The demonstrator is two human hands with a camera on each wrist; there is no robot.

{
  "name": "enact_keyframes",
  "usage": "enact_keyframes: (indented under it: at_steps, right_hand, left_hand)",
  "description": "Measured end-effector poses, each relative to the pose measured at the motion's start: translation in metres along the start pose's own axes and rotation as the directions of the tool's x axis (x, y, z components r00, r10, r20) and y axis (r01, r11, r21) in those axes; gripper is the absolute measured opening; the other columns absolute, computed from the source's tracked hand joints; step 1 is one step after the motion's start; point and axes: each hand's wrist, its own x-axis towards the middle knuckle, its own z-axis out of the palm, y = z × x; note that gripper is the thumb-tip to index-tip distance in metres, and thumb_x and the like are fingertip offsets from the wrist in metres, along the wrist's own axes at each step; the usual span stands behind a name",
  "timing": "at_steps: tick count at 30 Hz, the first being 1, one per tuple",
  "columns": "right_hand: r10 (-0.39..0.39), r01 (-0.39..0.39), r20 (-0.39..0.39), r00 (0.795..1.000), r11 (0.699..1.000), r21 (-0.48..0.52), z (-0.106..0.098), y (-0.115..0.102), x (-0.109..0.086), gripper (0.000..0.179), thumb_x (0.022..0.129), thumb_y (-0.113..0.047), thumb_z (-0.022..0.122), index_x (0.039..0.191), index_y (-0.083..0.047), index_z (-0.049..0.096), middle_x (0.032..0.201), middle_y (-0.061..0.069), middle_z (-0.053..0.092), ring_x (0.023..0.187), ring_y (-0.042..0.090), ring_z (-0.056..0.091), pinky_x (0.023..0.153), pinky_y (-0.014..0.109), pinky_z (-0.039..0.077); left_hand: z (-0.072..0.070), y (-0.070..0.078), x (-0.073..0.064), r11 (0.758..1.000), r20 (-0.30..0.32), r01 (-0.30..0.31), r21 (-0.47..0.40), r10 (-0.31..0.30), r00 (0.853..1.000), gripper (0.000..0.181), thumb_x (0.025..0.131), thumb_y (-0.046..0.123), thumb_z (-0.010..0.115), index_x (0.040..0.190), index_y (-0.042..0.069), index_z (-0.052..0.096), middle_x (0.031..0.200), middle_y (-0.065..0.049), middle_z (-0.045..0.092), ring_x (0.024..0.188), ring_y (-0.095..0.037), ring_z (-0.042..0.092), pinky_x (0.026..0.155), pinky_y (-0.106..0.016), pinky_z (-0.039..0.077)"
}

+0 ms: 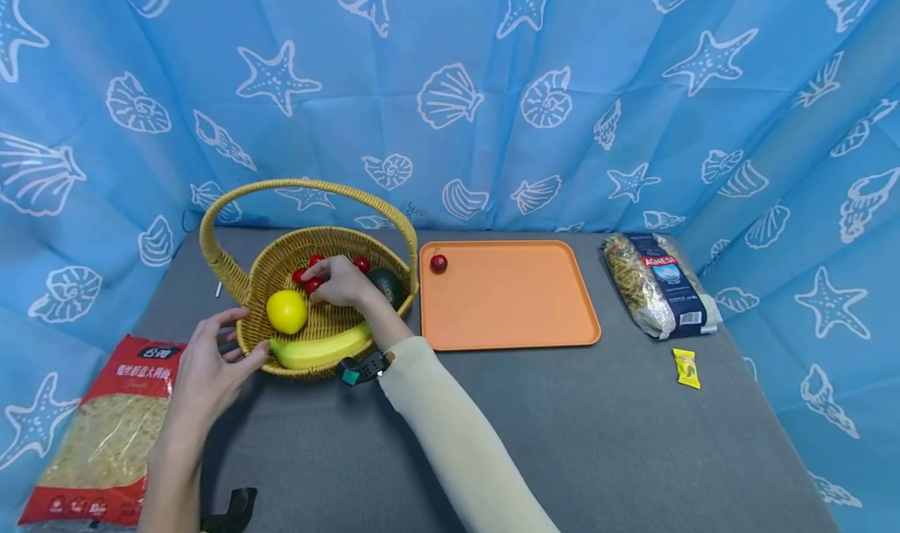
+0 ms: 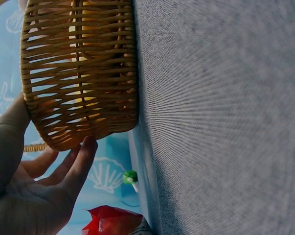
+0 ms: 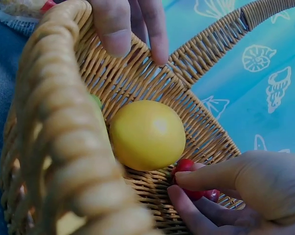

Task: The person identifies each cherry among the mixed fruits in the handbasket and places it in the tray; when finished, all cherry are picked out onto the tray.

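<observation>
On the clear pasta bag (image 1: 661,283) to the right of the orange tray (image 1: 506,298), white capitals on a red band (image 1: 658,261) read "AGNESI". Beneath that name sits a light-blue emblem (image 1: 666,273), and a barcode (image 1: 691,318) is printed near the end facing the viewer; its digits are too small to read. Well to the left of the tray and nearer the viewer, a red pasta bag (image 1: 105,431) carries white Chinese characters that appear to read "螺丝形意大利面". The dark logo above them and the small print along its lower edge are unclear. The yellow wrapper (image 1: 686,369), right of the tray, bears illegible dark print.
</observation>
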Motion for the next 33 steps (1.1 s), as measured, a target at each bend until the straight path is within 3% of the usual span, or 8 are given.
enact_keyframes:
  at_steps: [8, 12, 18, 27, 33]
  right_hand:
    - [-0.036, 0.034, -0.047, 0.998, 0.998, -0.059, -0.002, -0.005, -0.006, 0.023, 0.1, -0.003, 0.074, 0.123, -0.003, 0.078, 0.128, 0.014, 0.077, 0.118, 0.025, 0.069, 0.082, 0.022, 0.056]
    - [-0.068, 0.06, -0.066, 0.996, 0.992, -0.111, -0.006, -0.01, -0.013, 0.022, 0.101, -0.008, 0.075, 0.123, -0.006, 0.077, 0.126, 0.012, 0.076, 0.117, 0.023, 0.069, 0.087, 0.023, 0.057]
    - [-0.154, 0.149, -0.06, 0.986, 0.985, -0.084, -0.02, -0.016, -0.029, 0.027, 0.102, -0.008, 0.074, 0.129, -0.005, 0.073, 0.129, 0.014, 0.074, 0.106, 0.025, 0.071, 0.08, 0.019, 0.057]
    - [-0.294, 0.293, -0.02, 0.956, 0.954, -0.061, -0.054, -0.031, -0.08, 0.028, 0.104, -0.01, 0.072, 0.132, -0.006, 0.072, 0.134, 0.011, 0.072, 0.109, 0.021, 0.076, 0.09, 0.02, 0.063]
    - [-0.385, 0.383, 0.024, 0.923, 0.922, 0.065, -0.077, -0.036, -0.122, 0.029, 0.102, -0.003, 0.071, 0.13, -0.003, 0.071, 0.131, 0.014, 0.07, 0.096, 0.021, 0.075, 0.087, 0.021, 0.065]
  left_hand:
    - [-0.001, -0.001, 0.0, 1.0, 0.008, 0.0, -0.008, 0.0, 1.0, 0.063, 0.098, 0.017, 0.078, 0.153, 0.0, 0.052, 0.147, -0.031, 0.05, 0.128, -0.051, 0.06, 0.098, -0.054, 0.058]
    - [-0.001, -0.001, 0.0, 1.0, 0.007, -0.002, -0.005, 0.002, 1.0, 0.063, 0.098, 0.018, 0.079, 0.153, 0.0, 0.052, 0.147, -0.031, 0.05, 0.128, -0.051, 0.06, 0.098, -0.054, 0.058]
    - [-0.002, -0.001, 0.0, 1.0, 0.013, -0.003, -0.004, 0.003, 1.0, 0.063, 0.099, 0.018, 0.078, 0.153, 0.0, 0.052, 0.147, -0.031, 0.05, 0.128, -0.051, 0.06, 0.096, -0.051, 0.061]
    - [-0.002, -0.002, -0.001, 1.0, 0.02, -0.004, -0.015, 0.005, 1.0, 0.064, 0.099, 0.018, 0.078, 0.153, -0.001, 0.051, 0.149, -0.032, 0.048, 0.129, -0.052, 0.06, 0.096, -0.049, 0.06]
    - [-0.001, -0.003, -0.001, 1.0, 0.025, 0.001, -0.017, 0.0, 1.0, 0.064, 0.099, 0.018, 0.078, 0.154, -0.001, 0.05, 0.149, -0.032, 0.048, 0.129, -0.051, 0.06, 0.096, -0.049, 0.061]
